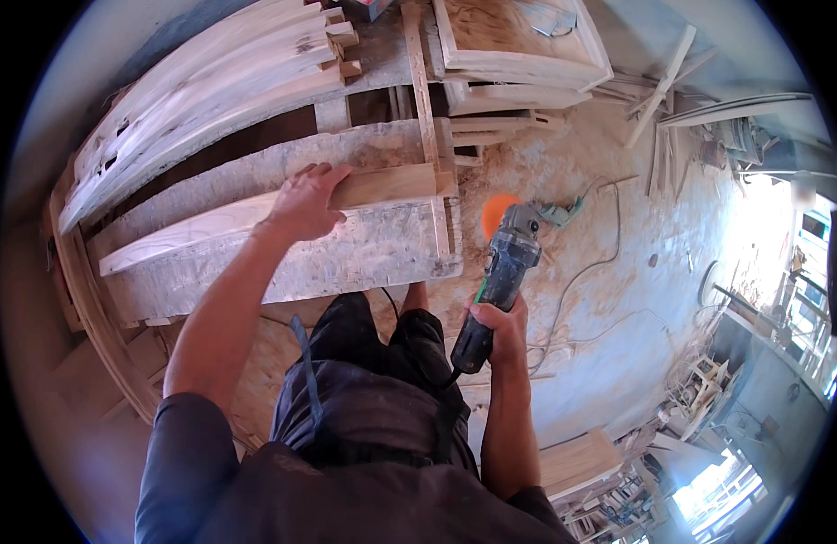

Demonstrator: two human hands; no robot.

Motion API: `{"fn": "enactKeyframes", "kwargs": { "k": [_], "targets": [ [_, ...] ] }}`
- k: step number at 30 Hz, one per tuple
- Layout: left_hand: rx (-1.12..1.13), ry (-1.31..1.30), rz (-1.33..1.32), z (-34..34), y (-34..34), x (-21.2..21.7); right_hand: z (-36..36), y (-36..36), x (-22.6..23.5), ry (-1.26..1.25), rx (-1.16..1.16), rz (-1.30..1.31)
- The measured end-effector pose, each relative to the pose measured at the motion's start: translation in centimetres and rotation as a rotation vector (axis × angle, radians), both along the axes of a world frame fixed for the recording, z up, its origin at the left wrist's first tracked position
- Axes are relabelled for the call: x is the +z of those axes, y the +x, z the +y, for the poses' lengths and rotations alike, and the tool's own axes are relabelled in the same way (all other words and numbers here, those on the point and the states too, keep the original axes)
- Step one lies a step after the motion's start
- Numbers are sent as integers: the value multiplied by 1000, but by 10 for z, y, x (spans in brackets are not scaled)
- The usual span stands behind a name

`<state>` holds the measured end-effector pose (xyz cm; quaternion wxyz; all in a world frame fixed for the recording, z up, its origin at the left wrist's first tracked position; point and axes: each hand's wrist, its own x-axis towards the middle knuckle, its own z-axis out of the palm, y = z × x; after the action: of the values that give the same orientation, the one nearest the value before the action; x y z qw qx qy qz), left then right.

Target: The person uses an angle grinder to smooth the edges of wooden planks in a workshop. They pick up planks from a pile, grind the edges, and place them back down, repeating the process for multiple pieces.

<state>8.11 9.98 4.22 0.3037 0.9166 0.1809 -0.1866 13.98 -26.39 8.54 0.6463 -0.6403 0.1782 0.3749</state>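
A long pale wooden piece (pixel 196 231), slightly curved, lies across a worn workbench (pixel 346 267). My left hand (pixel 309 201) grips it from above near its middle, fingers over the far edge and thumb on the near side. The right end of the piece meets a wooden strip (pixel 425 113) that runs away from me across the bench. To the right of the bench, my right hand (pixel 502 328) is closed around the body of an angle grinder (pixel 509 258). Its orange disc (pixel 498 216) points away from me and is apart from the wood. Whether the disc spins cannot be told.
Several long shaped timbers (pixel 219 86) lie stacked at the far left. A shallow wooden frame (pixel 527 68) stands at the far right of the bench. A cable (pixel 609 254) trails over the dusty floor (pixel 581 308). Offcuts (pixel 667 86) lean by the wall.
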Motion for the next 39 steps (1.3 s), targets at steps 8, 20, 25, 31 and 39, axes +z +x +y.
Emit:
{"fn": "enactKeyframes", "kwargs": {
  "k": [8,20,25,31,39],
  "targets": [
    [27,-287,70,9,3,-16,38,-9,18,-21,63,-31],
    [107,-368,131,6,0,-7,60,-27,30,-124,85,59],
    [99,-321,117,5,-6,-19,66,-18,30,-112,65,56],
    [71,-275,151,3,-2,-6,62,-21,28,-116,72,52],
    [70,-232,61,2,-8,-12,63,-21,30,-116,7,67]
  ]
}}
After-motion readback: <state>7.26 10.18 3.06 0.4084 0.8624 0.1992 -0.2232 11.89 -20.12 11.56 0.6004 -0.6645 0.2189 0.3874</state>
